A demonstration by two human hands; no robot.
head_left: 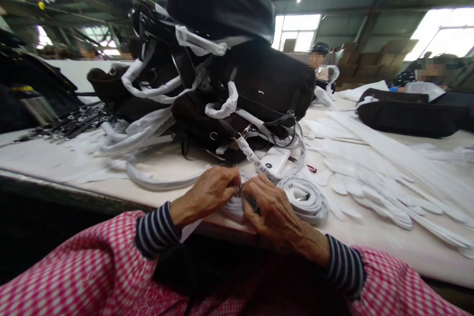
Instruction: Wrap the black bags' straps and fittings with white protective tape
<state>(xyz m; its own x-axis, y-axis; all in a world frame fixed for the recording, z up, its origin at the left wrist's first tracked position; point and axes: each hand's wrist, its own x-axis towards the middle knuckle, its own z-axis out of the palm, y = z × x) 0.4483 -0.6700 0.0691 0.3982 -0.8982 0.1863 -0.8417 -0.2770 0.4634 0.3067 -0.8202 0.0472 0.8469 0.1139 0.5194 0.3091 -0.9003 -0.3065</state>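
At the table's front edge, my left hand (212, 191) is closed, its thumb and fingers pinched on a white coiled strap (233, 209). Close beside it, my right hand (276, 210) curls its fingers over the same coil. A small glint of metal shows between the fingertips, but its shape is mostly hidden. Just right of my right hand lies a second white coiled strap (309, 202) with a metal end in its middle. Behind the hands, dark bags (259, 79) are piled up, their handles (148, 89) wrapped in white.
A white boxy device (276, 159) lies behind my right hand. Flat white strips and rounded pieces (381, 197) spread over the table (425, 256) at right. Black straps with metal clips (70, 121) lie at left. A black bag (411, 116) sits at far right, near other people.
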